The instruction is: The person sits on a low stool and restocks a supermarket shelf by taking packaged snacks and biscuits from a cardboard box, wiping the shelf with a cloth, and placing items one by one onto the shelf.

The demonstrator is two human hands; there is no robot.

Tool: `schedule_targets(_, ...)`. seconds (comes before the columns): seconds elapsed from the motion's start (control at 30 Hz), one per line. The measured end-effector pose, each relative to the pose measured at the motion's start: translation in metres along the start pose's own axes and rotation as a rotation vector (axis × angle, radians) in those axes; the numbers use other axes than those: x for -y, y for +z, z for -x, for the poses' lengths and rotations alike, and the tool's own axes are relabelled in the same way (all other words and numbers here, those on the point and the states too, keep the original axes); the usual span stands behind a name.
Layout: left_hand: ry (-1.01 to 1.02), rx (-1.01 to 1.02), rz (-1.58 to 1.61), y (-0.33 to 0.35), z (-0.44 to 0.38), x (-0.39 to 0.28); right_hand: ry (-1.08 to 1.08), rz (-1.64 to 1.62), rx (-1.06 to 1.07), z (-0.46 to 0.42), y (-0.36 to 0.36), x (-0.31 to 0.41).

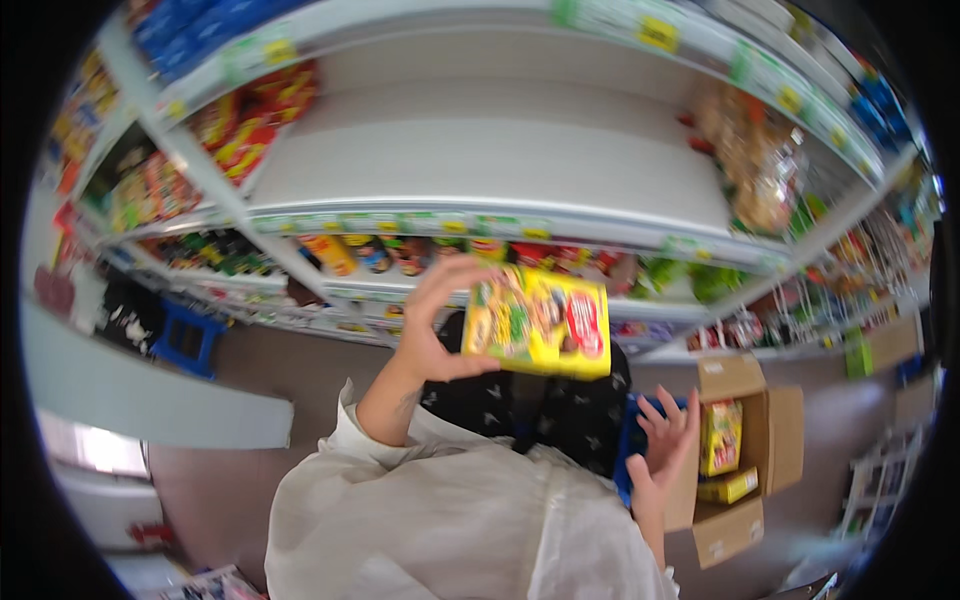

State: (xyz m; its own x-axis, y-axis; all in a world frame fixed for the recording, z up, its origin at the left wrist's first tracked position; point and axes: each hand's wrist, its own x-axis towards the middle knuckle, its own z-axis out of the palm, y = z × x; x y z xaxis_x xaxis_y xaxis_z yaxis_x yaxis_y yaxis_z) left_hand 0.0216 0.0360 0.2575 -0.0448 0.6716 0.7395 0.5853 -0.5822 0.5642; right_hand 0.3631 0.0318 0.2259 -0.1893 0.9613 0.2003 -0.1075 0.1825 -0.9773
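My left hand [439, 330] grips the left end of a yellow printed box [536, 322], thumb below and fingers on top, in front of the lower shelves. Above it runs a wide white store shelf [495, 150], with red and yellow packets [259, 127] at its left end and clear bags of a brown food [757, 165] at its right. My right hand [664, 439] is held low at the right with its fingers spread and nothing in it, beside an open cardboard carton [784, 442]. In the carton are a yellow box [722, 437] and another yellow box [729, 486] lower down.
Tubs and packets [397, 253] line the shelf below, behind the held box. A blue crate [626, 450] stands between me and the carton. At the left are a pale counter [150, 390] and a blue plastic stool or crate [191, 337]. A wire rack [881, 480] stands far right.
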Motion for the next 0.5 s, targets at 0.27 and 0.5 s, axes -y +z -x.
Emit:
schedule_targets(0.27, -0.302, -0.967, -0.669, -0.119, -0.017, 0.041, 0.014, -0.02, 0.03, -0.003, 0.006, 0.006)
schedule_targets(0.5, -0.622, -0.816, -1.228, -0.173, -0.019, 0.077, 0.017, 0.007, 0.025, -0.005, 0.006, 0.002)
